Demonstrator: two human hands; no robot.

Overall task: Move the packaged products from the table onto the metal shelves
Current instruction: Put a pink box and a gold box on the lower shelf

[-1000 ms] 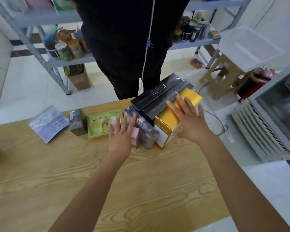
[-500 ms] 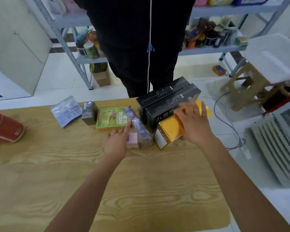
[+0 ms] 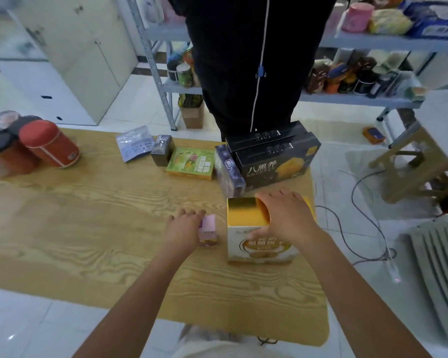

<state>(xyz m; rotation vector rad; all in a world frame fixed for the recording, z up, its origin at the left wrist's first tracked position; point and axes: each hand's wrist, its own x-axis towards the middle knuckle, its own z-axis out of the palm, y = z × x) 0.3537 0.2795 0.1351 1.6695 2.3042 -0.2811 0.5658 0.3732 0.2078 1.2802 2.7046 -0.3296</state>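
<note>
Wooden table (image 3: 88, 228), pale grain, dead centre. Far left: red canister (image 3: 49, 144) and dark-lidded jar (image 3: 5, 156), touching. Along back edge, left to right: clear pouch (image 3: 135, 143) flat; small dark box (image 3: 162, 150) upright just beside it; green box (image 3: 192, 164) flat; purple box (image 3: 229, 171) on edge, against two black boxes (image 3: 277, 161) set side by side at far right corner. Nearer: gold box (image 3: 246, 215) upright by right edge; small pink box (image 3: 208, 227) upright just left of it, not touching.
</note>
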